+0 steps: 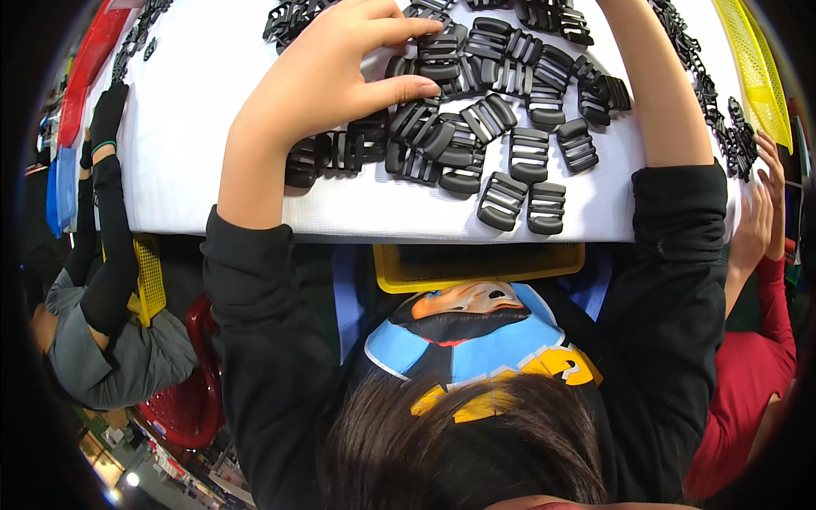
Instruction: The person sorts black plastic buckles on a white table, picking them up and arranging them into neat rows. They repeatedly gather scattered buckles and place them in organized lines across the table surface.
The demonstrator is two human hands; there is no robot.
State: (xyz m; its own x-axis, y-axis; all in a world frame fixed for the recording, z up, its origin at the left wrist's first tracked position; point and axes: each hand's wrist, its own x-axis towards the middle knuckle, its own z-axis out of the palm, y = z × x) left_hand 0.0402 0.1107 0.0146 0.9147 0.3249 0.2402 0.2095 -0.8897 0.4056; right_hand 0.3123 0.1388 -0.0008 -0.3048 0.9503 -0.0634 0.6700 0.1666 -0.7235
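A heap of black plastic slide buckles (pixel 512 78) with slotted bars lies on the white tabletop (pixel 586 200). My left hand (pixel 327 72) reaches over the heap's left part, thumb and index finger apart. The index fingertip comes to the edge of one buckle (pixel 442 42), and the thumb tip lies against the pieces below it. Nothing is clearly gripped between them; the other fingers are cut off by the upper edge. Only my right forearm shows, right of the heap, with its hand beyond the frame. A few buckles (pixel 546 208) lie loose near the front edge.
A yellow basket (pixel 480 270) sits below the table edge before me. Co-workers sit on both sides: a gloved hand (pixel 109 115) at left, bare hands (pixel 756 217) beside more black pieces (pixel 735 144) at right. Red (pixel 81 81) and yellow (pixel 761 72) bins stand along the sides.
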